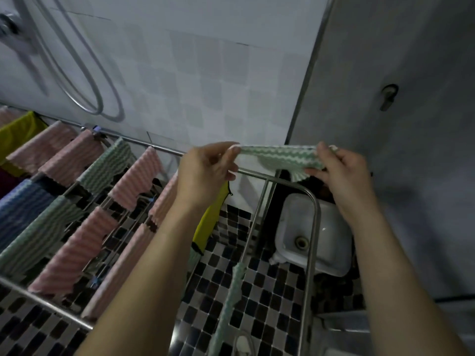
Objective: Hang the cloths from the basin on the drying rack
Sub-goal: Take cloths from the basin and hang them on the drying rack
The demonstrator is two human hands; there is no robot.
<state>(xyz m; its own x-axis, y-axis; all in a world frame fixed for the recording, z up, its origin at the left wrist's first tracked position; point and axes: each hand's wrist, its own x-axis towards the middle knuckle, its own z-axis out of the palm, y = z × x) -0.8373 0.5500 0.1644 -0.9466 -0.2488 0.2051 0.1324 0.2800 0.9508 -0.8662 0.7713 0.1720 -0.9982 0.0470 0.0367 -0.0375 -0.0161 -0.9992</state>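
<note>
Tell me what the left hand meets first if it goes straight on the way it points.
Probably the tiled wall. The left hand, pinching the green cloth, seems to sit above the rack rail, but depth is unclear.

We see a green and white cloth with wavy stripes, pulled flat between the left hand and the right hand above the far right corner of the metal drying rack. Pink cloths hang folded over its left rods, and one green cloth hangs on a right rod.
</note>
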